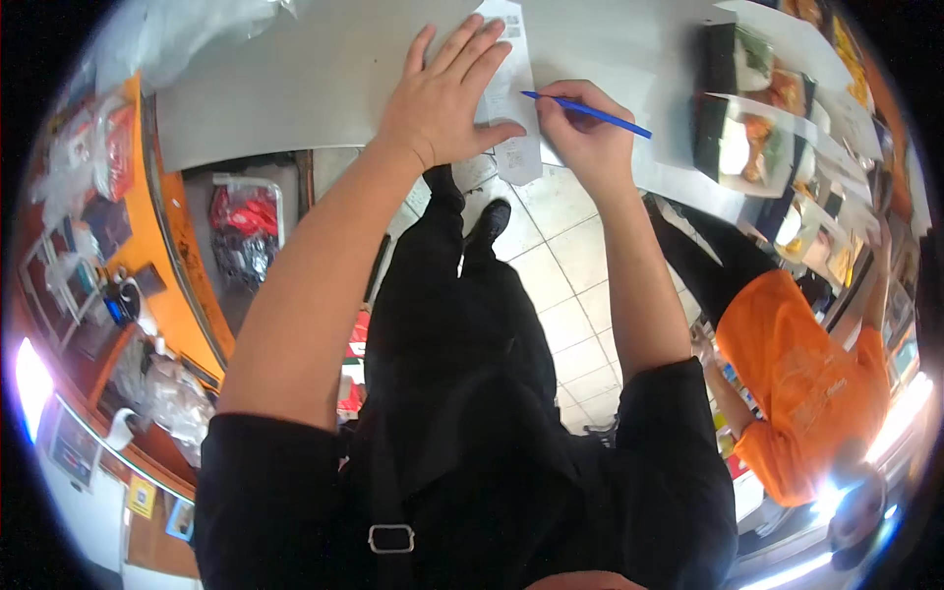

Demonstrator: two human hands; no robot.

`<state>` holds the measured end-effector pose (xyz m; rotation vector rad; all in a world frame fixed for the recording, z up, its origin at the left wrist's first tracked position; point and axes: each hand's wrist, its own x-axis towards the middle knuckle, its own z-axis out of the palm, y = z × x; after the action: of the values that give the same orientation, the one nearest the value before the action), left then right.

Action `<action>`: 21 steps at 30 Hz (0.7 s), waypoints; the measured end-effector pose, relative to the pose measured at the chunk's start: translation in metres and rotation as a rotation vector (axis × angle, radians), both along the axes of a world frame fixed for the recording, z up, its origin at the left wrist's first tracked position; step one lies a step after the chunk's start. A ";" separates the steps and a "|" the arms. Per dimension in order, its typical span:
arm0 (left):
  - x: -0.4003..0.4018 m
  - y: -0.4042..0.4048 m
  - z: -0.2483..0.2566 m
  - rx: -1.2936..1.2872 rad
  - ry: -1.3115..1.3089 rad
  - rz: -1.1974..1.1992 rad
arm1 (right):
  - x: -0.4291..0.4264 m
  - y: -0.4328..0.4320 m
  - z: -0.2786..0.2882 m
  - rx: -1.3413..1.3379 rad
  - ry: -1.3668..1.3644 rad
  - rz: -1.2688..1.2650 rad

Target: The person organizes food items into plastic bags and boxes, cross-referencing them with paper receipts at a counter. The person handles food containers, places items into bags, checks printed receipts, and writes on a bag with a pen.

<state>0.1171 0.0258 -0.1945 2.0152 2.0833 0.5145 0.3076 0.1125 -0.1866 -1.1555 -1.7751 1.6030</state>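
Observation:
A long white printed paper slip [513, 96] lies on the pale tabletop [280, 88], its lower end hanging past the near edge. My left hand [442, 103] rests flat with fingers spread, its fingertips and thumb over the slip's left side. In my right hand [590, 144] is a blue pen [608, 118], pinched between thumb and fingers. The pen's tip points left, at or just above the right part of the slip; contact cannot be told. Small print and square codes show on the paper.
Open food boxes [752, 151] with chicken and greens line the table's right side. A co-worker in an orange shirt [796, 383] stands at the right. Clear plastic [177, 37] covers the far left corner. Below the left side sits a bin with red packets [247, 210].

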 end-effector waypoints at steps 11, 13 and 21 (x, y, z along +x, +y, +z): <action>-0.002 0.004 0.006 0.002 0.090 -0.051 | -0.019 -0.005 -0.029 0.475 0.028 0.164; 0.000 0.005 0.005 0.015 0.080 -0.050 | -0.016 -0.004 -0.030 0.427 0.031 0.127; 0.000 0.003 0.001 -0.012 0.133 -0.050 | -0.013 -0.009 -0.024 0.366 0.027 0.076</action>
<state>0.1172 0.0288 -0.1937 2.1435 2.0976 0.3682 0.2949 0.1038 -0.2110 -0.9001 -2.0086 1.2541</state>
